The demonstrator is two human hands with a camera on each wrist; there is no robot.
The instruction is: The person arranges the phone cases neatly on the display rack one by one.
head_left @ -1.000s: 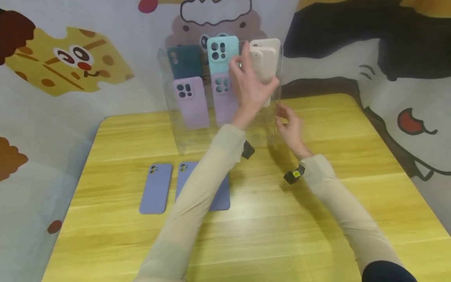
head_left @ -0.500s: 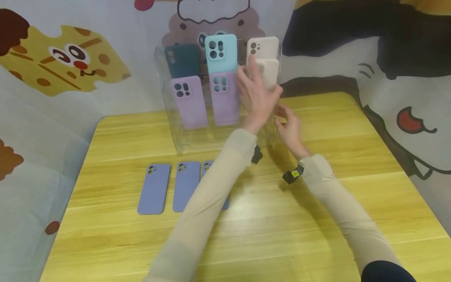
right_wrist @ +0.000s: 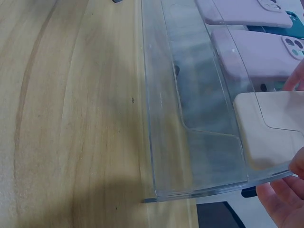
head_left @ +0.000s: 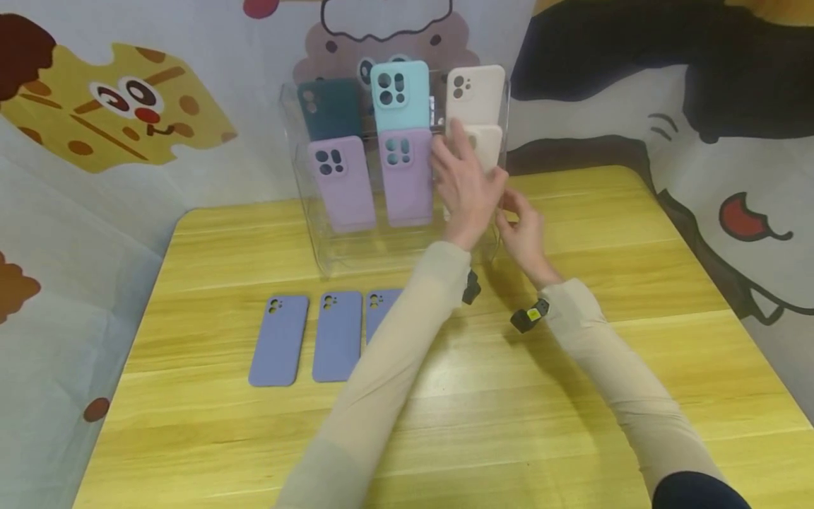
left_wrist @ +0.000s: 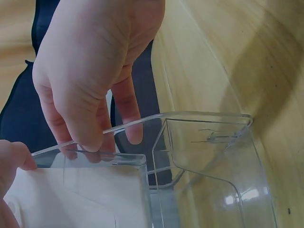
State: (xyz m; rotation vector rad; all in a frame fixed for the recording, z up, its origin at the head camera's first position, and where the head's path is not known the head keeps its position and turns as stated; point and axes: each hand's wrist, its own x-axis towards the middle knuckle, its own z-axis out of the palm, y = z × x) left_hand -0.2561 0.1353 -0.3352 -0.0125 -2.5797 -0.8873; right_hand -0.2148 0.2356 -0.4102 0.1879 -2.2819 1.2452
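Note:
A clear display stand holds phone cases in an upper and a lower row. My left hand holds a cream phone case at the right end of the lower row, thumb on one side edge and fingers at the other. In the left wrist view the case's smooth lower part lies behind the clear front panel. My right hand grips the stand's right side wall; its fingers show outside that wall in the right wrist view. The left hand hides part of the case.
A second cream case, a turquoise case and a dark green case stand in the upper row. Two lilac cases sit below. Periwinkle cases lie on the wooden table, partly behind the left sleeve.
My left hand has moved down and slightly right, and the cream case has sunk with it into the lower row. The right hand has stayed at the stand's side.

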